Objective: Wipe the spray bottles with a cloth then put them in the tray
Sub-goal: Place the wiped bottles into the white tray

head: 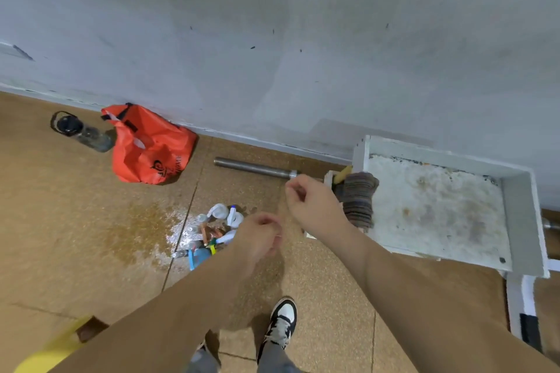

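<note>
Brown speckled floor (75,236) carried the pile of spray bottles (216,230) at the middle of the frame, beside a wet patch (172,228). At the right lay the white tray (515,206), with the grey cloth (359,200) draped over its left rim. Between bottles and tray, the right hand (312,203) was curled in a loose fist, holding nothing. The left hand (260,236) was curled too, but blurred; I could not tell whether it pinched anything. An orange bag (151,148) slumped at upper left.

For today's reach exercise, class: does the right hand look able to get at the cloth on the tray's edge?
Probably yes. The right hand hovers close beside the cloth, which hangs over the left wall of the tray, and nothing shows between them.
</note>
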Demonstrator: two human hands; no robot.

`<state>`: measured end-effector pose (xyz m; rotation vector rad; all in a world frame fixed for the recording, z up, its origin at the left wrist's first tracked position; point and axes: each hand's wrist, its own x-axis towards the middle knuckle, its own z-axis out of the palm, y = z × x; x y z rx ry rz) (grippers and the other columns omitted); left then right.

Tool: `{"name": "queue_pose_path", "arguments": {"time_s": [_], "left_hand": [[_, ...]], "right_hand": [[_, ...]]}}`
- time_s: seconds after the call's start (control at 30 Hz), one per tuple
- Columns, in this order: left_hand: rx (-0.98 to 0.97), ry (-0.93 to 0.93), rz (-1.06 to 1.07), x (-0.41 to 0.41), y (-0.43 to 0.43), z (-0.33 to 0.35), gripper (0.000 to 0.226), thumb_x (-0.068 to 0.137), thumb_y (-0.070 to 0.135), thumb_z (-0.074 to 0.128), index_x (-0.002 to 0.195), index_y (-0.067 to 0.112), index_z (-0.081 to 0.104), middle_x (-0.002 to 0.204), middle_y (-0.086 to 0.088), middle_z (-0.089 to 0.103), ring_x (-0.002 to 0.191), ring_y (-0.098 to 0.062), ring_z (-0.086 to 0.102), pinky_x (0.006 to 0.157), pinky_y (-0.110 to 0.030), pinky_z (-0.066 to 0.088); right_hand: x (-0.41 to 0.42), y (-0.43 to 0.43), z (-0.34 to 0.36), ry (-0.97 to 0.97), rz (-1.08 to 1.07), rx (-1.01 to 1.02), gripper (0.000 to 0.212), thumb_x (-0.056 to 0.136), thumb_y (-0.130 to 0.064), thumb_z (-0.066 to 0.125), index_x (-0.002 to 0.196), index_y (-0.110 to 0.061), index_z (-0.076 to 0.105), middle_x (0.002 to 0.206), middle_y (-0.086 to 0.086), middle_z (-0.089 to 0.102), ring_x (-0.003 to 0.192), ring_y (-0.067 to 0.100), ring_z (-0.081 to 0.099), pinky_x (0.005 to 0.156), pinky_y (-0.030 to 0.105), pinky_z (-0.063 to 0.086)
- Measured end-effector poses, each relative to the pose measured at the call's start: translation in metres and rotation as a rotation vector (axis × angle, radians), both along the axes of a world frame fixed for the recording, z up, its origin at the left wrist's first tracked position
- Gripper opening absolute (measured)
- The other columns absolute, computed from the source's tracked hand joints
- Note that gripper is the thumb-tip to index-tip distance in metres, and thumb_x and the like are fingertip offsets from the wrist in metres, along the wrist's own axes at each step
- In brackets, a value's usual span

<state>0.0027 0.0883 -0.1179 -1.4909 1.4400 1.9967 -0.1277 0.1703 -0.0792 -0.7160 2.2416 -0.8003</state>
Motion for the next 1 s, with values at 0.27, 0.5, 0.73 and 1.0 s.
{"name": "queue_pose_path", "arguments": {"time_s": [0.27, 0.5, 0.73, 1.0], "left_hand": [[-0.040, -0.197, 0.098, 0.154, -0.063, -0.144, 0.018, 0.093, 0.005, 0.048, 0.089, 0.012, 0.065, 0.076, -0.010, 0.058, 0.068, -0.023, 0.051, 0.060, -0.032, 0.037], [-0.137, -0.256, 0.188, 0.232, -0.092, -0.346, 0.017, 0.094, 0.011, 0.052, 0.087, 0.015, 0.067, 0.077, -0.012, 0.063, 0.071, -0.024, 0.057, 0.064, -0.035, 0.042], [-0.581, -0.364, 0.022, 0.273, -0.136, -0.486, 0.028, 0.090, 0.033, 0.066, 0.112, 0.016, 0.059, 0.102, -0.007, 0.068, 0.083, -0.026, 0.067, 0.068, -0.038, 0.057], [-0.603, -0.212, 0.024, 0.283, -0.131, -0.546, 0.040, 0.095, 0.014, 0.064, 0.134, 0.016, 0.059, 0.111, -0.007, 0.068, 0.068, -0.007, 0.057, 0.059, -0.026, 0.045]], "right_hand": [[0.122, -0.083, -0.169, -0.443, -0.037, 0.173, 0.019, 0.101, -0.024, 0.056, 0.089, -0.017, 0.070, 0.081, 0.011, 0.072, 0.064, 0.018, 0.064, 0.059, 0.030, 0.051], [0.186, -0.122, -0.387, -0.419, -0.127, 0.239, 0.017, 0.098, -0.020, 0.055, 0.089, -0.015, 0.068, 0.082, 0.013, 0.071, 0.065, 0.025, 0.062, 0.059, 0.036, 0.048], [0.214, -0.136, -0.521, 0.184, 0.518, 0.264, 0.057, 0.086, -0.069, 0.062, 0.125, -0.027, 0.061, 0.121, -0.004, 0.055, 0.122, 0.016, 0.046, 0.091, 0.039, 0.049], [0.234, -0.119, -0.587, 0.365, 0.646, 0.444, 0.120, 0.059, -0.094, 0.045, 0.159, -0.030, 0.026, 0.154, -0.006, 0.036, 0.149, 0.023, 0.027, 0.121, 0.057, 0.023]]}}
